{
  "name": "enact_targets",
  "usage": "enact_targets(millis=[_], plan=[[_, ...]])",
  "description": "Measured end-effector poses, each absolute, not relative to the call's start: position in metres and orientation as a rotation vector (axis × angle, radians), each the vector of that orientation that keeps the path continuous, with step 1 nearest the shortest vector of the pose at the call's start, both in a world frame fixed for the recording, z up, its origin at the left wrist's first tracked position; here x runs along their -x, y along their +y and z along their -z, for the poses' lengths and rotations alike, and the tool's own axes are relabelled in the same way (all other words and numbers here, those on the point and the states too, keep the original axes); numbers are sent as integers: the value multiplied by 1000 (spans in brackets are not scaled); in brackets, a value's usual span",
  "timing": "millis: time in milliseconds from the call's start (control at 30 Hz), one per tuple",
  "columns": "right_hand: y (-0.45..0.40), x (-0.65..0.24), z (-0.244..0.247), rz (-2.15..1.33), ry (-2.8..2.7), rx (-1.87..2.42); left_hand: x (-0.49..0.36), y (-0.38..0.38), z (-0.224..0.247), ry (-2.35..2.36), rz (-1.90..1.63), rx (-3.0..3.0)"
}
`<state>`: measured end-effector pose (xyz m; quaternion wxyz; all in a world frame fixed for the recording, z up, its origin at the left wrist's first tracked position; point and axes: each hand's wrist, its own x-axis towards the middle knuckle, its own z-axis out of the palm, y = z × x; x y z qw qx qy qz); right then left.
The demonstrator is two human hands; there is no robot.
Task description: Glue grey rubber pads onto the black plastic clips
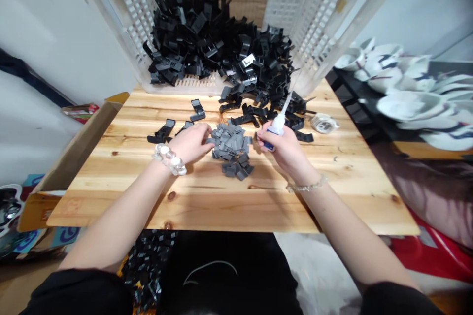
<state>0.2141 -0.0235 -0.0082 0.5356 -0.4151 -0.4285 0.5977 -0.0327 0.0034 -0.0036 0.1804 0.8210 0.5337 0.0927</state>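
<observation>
A pile of small grey flat pieces (231, 140) lies mid-table, with darker ones at its near side. My left hand (190, 143), wearing a beaded bracelet, rests at the pile's left edge. Its thumb and fingers are apart, and a grey piece shows by the gap between them. In my right hand (284, 150), just right of the pile, is a small glue bottle (278, 127) with a white top. Its long thin nozzle points up and away from me, and my fingers cover much of its dark blue body. Black plastic clips (164, 130) lie beyond my left hand.
A white plastic crate (125, 24) tipped toward me spills a heap of black clips (207, 34) onto the wooden table (207, 209). A roll of clear tape (324, 123) lies at right. White bowls (410, 106) stand on a side shelf; a cardboard box (79, 150) is at left.
</observation>
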Motion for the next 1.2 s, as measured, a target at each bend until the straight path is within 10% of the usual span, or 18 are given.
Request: enact_targets(millis=[567,833,1200], plan=[[-32,-202,15,-1501,-1163,1087,5,-20,12,1082,-1010,-2166],[-37,-200,12,-1905,-1107,949,-5,-36,7,817,-1112,-2468],[-35,-203,7,-1626,-1193,978,-8,-36,11,942,-1018,-2347]])
